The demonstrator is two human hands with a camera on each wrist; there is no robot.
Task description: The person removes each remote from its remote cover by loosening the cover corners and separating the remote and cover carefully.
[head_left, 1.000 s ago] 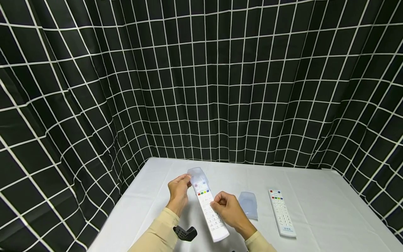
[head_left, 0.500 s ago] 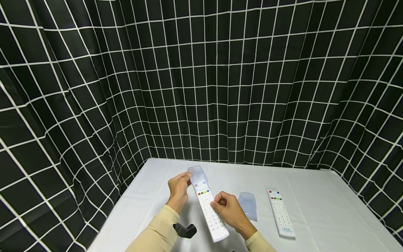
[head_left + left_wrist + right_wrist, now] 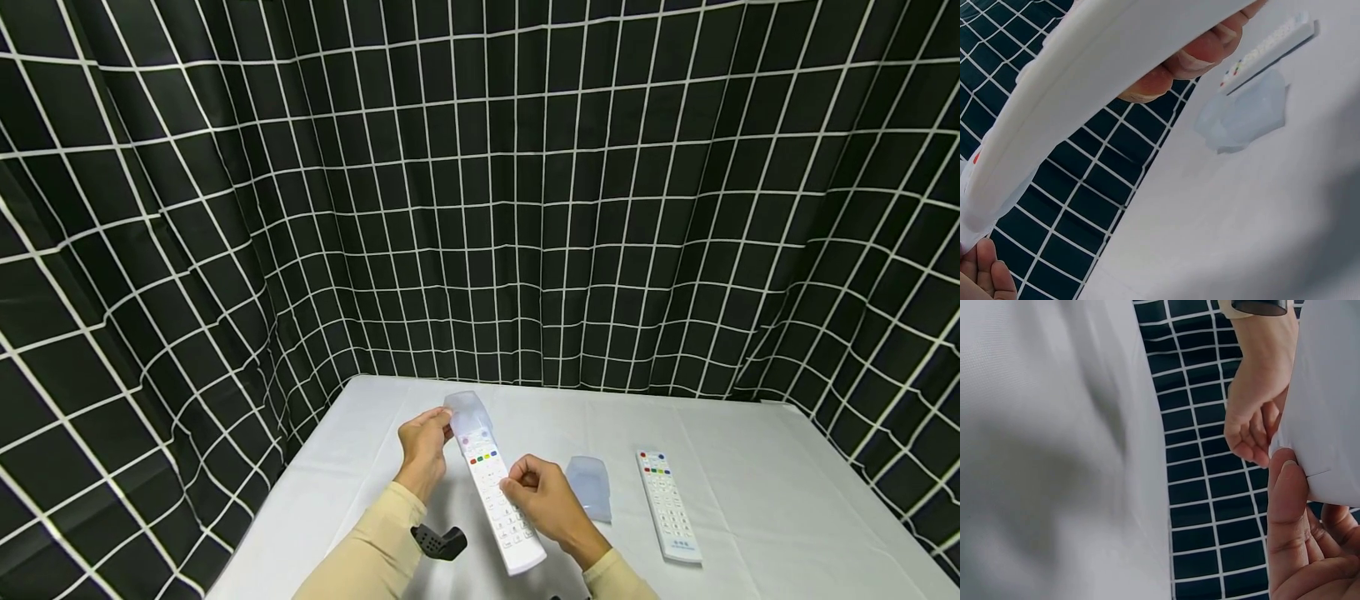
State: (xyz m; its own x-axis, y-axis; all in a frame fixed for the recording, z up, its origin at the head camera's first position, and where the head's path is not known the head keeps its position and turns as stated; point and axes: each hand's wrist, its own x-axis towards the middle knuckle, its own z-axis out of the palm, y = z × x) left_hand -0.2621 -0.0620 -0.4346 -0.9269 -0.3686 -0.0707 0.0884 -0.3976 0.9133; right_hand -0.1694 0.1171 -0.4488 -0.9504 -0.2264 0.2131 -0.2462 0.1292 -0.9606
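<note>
Held at a slant above the table is a white remote control with rows of buttons. A translucent bluish cover sits over its upper end, with part of the cover extending beyond the remote. At that end, my left hand pinches the cover's left edge between thumb and fingers. My right hand grips the remote's right side near the middle, thumb on the front; in the left wrist view its fingertips show beneath the remote. The right wrist view shows the right thumb against the remote's white edge.
A second translucent cover lies on the white table just right of my right hand. Farther right lies another white remote, buttons up. A black gridded curtain stands behind the table and at both sides.
My left hand and the cover's far end have shifted slightly up, away from me. My right hand and the remote have barely moved.
</note>
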